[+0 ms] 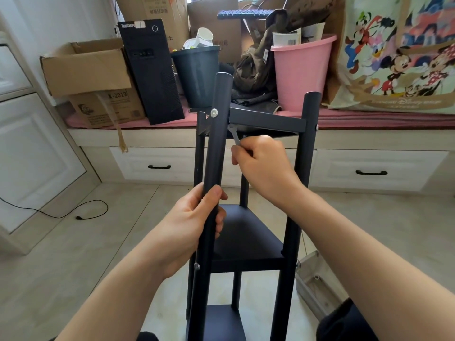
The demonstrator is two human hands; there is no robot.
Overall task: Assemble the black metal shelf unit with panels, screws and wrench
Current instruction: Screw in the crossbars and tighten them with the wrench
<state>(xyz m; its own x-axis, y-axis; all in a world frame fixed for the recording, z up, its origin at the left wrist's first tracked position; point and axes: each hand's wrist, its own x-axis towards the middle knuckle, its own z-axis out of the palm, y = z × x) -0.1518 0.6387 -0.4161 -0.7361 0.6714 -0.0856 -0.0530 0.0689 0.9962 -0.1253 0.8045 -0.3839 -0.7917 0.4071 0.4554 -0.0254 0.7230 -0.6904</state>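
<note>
shelf unit [246, 232] standing upright on the floor, posts running vertically | near-left post [216, 148] leaning slightly, left hand [194, 217] wrapping it at mid-height, steadying | right hand [266, 163] pinching the wrench [234, 135], shaft pointing up-left, head sitting at the top panel's [268, 120] left corner beside the screw [214, 112], nearer the right hand

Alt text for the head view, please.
A right hand holds a small wrench under the top panel of a black shelf unit, while the left hand grips its front post.
</note>
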